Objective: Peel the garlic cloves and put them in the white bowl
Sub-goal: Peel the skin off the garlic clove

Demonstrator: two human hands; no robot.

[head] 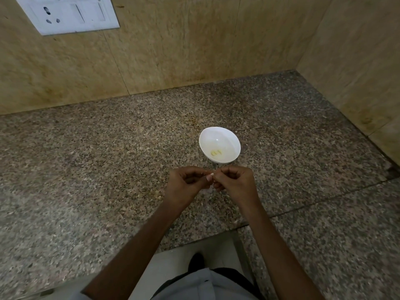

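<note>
Pinching a small garlic clove (pixel 210 177) between both hands, just above the granite countertop (pixel 108 161). Left hand (pixel 186 185) has its fingers curled, thumb and forefinger nipping one end. Right hand (pixel 234 182) is curled the same way and grips the other end. Fingertips hide most of the clove and only a pale bit shows, so can't tell how much skin is left. Likely light, firm and tiny, with papery skin that tears easily and a slick peeled surface. Best to catch the skin at a tip with a nail and hold the body tight. Forearms converge from below, wrists about level, palms facing each other. White bowl (pixel 216 137) sits just beyond the hands, nearer the right, not touching. A few yellowish peeled cloves (pixel 216 152) lie inside.
</note>
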